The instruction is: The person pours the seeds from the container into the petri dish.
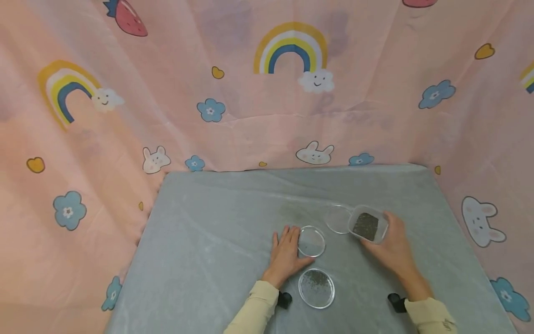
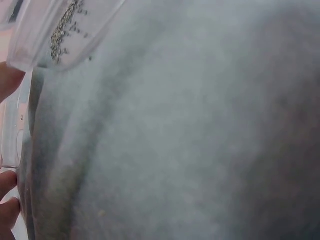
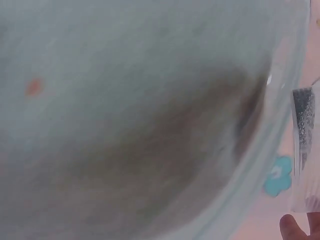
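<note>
My right hand (image 1: 390, 250) grips a clear plastic tub (image 1: 381, 227) by its right side. Dark, fine grains like small seeds (image 1: 365, 226) lie inside, and the tub is tilted. To the left, my left hand (image 1: 285, 255) has its fingers spread along the edge of a round clear dish (image 1: 312, 241), the thumb by its near rim. In the left wrist view, fingertips (image 2: 9, 212) stand right at that dish's edge. Nearer me, a second clear dish (image 1: 317, 297) bears a scatter of dark grains (image 2: 62, 35). The right wrist view shows the tub (image 3: 306, 195) above the fingertips (image 3: 292, 227).
A third round clear dish (image 1: 337, 219) lies behind, partly overlapped by the tub. Grey cloth (image 1: 200, 260) covers the table, and a pink patterned curtain (image 1: 250, 139) hangs along its back and sides. Black wrist straps (image 1: 285, 300) show at both cuffs.
</note>
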The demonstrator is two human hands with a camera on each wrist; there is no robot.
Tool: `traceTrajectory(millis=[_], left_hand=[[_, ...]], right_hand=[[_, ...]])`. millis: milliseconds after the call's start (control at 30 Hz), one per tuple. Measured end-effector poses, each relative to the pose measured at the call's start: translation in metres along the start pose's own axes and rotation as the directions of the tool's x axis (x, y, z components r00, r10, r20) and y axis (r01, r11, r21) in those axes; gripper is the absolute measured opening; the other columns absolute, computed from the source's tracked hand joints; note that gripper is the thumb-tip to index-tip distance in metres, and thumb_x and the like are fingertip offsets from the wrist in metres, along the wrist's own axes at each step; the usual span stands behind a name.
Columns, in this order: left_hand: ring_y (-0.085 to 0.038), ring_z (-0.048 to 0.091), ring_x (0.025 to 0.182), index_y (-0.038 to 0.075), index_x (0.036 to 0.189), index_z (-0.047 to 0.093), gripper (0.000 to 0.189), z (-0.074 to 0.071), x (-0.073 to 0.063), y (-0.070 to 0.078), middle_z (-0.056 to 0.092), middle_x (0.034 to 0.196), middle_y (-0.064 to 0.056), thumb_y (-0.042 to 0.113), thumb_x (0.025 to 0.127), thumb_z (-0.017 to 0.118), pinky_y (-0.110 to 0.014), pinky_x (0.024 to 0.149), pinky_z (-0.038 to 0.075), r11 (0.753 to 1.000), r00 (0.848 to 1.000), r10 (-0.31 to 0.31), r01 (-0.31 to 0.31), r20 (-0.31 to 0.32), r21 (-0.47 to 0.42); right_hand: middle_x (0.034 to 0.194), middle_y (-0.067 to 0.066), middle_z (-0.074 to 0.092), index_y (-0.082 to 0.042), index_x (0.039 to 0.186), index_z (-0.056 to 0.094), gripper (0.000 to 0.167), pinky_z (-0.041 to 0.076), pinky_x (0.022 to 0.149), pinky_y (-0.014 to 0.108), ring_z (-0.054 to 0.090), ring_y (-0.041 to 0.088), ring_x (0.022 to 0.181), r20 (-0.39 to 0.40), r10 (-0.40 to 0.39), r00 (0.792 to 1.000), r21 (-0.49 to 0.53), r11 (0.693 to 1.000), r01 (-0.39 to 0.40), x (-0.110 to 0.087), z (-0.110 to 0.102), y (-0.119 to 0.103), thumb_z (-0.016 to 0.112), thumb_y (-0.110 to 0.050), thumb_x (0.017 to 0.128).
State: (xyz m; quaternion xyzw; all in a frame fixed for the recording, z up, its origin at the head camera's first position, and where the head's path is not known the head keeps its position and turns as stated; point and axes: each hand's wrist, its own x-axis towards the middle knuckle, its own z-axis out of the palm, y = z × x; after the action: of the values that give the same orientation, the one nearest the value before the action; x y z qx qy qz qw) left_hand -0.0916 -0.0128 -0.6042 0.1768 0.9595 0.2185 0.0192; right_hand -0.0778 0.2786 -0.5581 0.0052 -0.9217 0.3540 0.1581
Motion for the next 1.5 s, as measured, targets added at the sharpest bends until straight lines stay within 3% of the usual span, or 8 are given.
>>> traceTrajectory(millis=[167, 333, 500, 700, 833, 1133, 1300, 1500], left_hand=[[-0.027, 0.032, 0.143, 0.011, 0.145, 0.042, 0.091, -0.001, 0.0, 0.0, 0.047, 0.146, -0.008, 0.055, 0.074, 0.079, -0.058, 0.114, 0.019, 1.0, 1.0, -0.002, 0.002, 0.001, -0.002], [-0.027, 0.032, 0.143, 0.011, 0.145, 0.042, 0.09, -0.002, 0.001, 0.0, 0.047, 0.146, -0.007, 0.056, 0.075, 0.078, -0.058, 0.114, 0.019, 1.0, 1.0, -0.004, 0.003, 0.008, 0.008], [-0.026, 0.031, 0.143, 0.012, 0.146, 0.042, 0.09, -0.001, 0.001, -0.001, 0.047, 0.147, -0.006, 0.056, 0.076, 0.077, -0.058, 0.114, 0.018, 1.0, 1.0, -0.006, 0.006, 0.016, 0.012], [-0.026, 0.031, 0.143, 0.012, 0.145, 0.042, 0.091, -0.003, 0.002, 0.0, 0.047, 0.146, -0.007, 0.056, 0.074, 0.078, -0.058, 0.114, 0.018, 1.0, 1.0, -0.012, 0.012, 0.02, 0.019], [-0.027, 0.032, 0.143, 0.011, 0.145, 0.042, 0.091, -0.005, 0.001, 0.001, 0.048, 0.145, -0.008, 0.056, 0.075, 0.078, -0.058, 0.114, 0.02, 1.0, 1.0, -0.006, 0.006, 0.016, 0.02], [-0.029, 0.033, 0.142, 0.01, 0.144, 0.043, 0.089, -0.003, 0.001, -0.001, 0.049, 0.144, -0.008, 0.055, 0.075, 0.078, -0.06, 0.113, 0.021, 1.0, 1.0, 0.006, -0.006, 0.001, 0.022], [-0.028, 0.033, 0.142, 0.01, 0.144, 0.043, 0.089, -0.002, 0.001, -0.001, 0.049, 0.144, -0.008, 0.056, 0.075, 0.078, -0.06, 0.113, 0.021, 1.0, 1.0, 0.005, -0.005, -0.001, 0.027], [-0.029, 0.034, 0.142, 0.01, 0.143, 0.044, 0.089, -0.003, 0.001, -0.001, 0.049, 0.143, -0.008, 0.056, 0.075, 0.078, -0.06, 0.112, 0.022, 0.999, 1.0, 0.014, -0.013, -0.009, 0.034]], right_hand=[[0.117, 0.035, 0.048, 0.018, 0.129, 0.041, 0.093, 0.034, 0.091, 0.06, 0.044, 0.05, 0.108, -0.01, -0.245, 0.969, -0.031, 0.969, 0.245, 0.009, 0.012, -0.014, 0.088, -0.008, 0.053], [0.111, 0.033, 0.051, 0.016, 0.126, 0.045, 0.091, 0.039, 0.087, 0.056, 0.05, 0.048, 0.101, -0.008, -0.448, 0.894, -0.082, 0.891, 0.446, 0.015, 0.024, -0.025, 0.086, -0.009, 0.048], [0.109, 0.028, 0.054, 0.012, 0.125, 0.049, 0.088, 0.044, 0.083, 0.055, 0.054, 0.045, 0.097, 0.011, -0.558, 0.83, -0.118, 0.823, 0.555, 0.017, 0.035, -0.035, 0.079, -0.011, 0.046], [0.111, 0.024, 0.055, 0.008, 0.125, 0.052, 0.081, 0.042, 0.087, 0.054, 0.054, 0.041, 0.101, 0.063, -0.625, 0.778, -0.102, 0.771, 0.628, 0.022, 0.042, -0.05, 0.071, -0.008, 0.048], [0.112, 0.022, 0.055, 0.005, 0.127, 0.054, 0.08, 0.041, 0.09, 0.054, 0.053, 0.04, 0.102, 0.108, -0.646, 0.756, -0.118, 0.746, 0.655, 0.025, 0.045, -0.058, 0.069, -0.008, 0.05], [0.111, 0.018, 0.053, -0.002, 0.13, 0.056, 0.071, 0.039, 0.095, 0.052, 0.051, 0.036, 0.102, 0.185, -0.666, 0.723, -0.15, 0.708, 0.69, 0.028, 0.049, -0.07, 0.073, -0.008, 0.061], [0.113, 0.018, 0.051, -0.004, 0.132, 0.056, 0.075, 0.036, 0.1, 0.053, 0.05, 0.036, 0.106, 0.233, -0.656, 0.718, -0.173, 0.698, 0.695, 0.029, 0.05, -0.072, 0.075, -0.006, 0.06], [0.113, 0.018, 0.051, -0.004, 0.132, 0.057, 0.077, 0.035, 0.101, 0.055, 0.05, 0.037, 0.105, 0.252, -0.673, 0.695, -0.187, 0.671, 0.717, 0.03, 0.051, -0.072, 0.077, -0.006, 0.057]])
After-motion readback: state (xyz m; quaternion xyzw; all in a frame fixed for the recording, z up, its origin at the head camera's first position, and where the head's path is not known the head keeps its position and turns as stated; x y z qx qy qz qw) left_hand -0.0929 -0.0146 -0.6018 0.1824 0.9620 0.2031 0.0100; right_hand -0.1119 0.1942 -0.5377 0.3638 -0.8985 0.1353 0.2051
